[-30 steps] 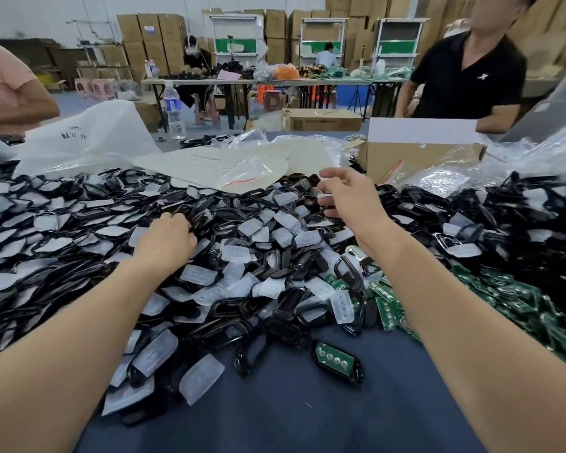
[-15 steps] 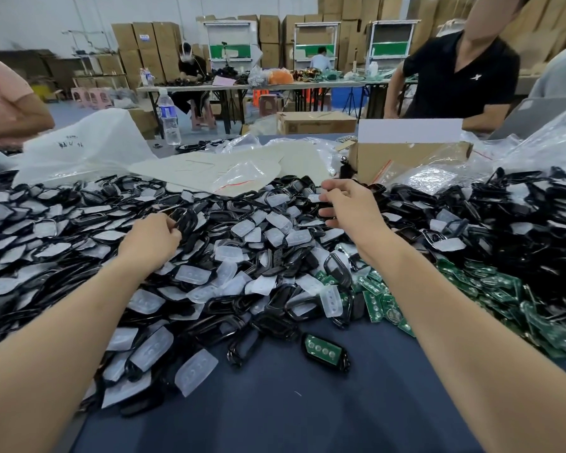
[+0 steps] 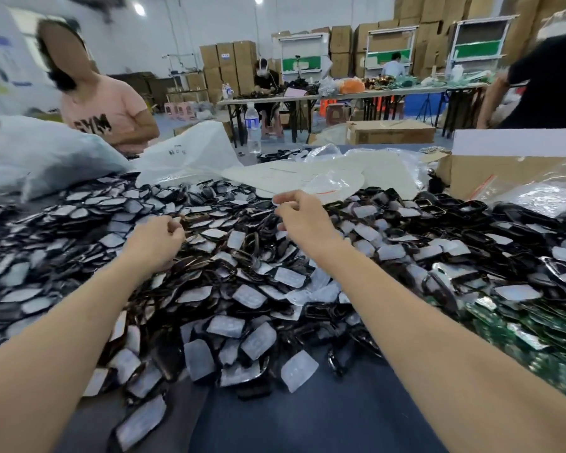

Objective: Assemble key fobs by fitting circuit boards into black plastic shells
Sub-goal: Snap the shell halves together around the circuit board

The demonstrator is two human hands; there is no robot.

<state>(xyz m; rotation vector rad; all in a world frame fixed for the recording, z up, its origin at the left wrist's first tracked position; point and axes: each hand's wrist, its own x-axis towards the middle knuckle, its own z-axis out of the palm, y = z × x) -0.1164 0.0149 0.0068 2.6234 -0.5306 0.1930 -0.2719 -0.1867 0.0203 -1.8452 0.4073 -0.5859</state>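
A big heap of black plastic shells [image 3: 249,289], many with translucent button pads, covers the table. Green circuit boards [image 3: 536,328] lie in a pile at the right edge. My left hand [image 3: 156,241] hovers low over the heap's far middle, its fingers curled at a dark shell [image 3: 181,220]. My right hand [image 3: 303,219] is raised a little above the heap further right, fingers curled. Whether it holds anything is not visible.
Bare dark blue tablecloth [image 3: 291,420] shows in front of me. A cardboard box [image 3: 504,173] and clear bags [image 3: 543,196] stand at the back right, white plastic bags [image 3: 190,155] and a water bottle [image 3: 252,129] at the back. A person in pink [image 3: 108,116] sits at the far left.
The view has swung left and up, bringing in the person in pink. Both hands have shifted left over the heap. The left hand has lifted slightly off the shells.
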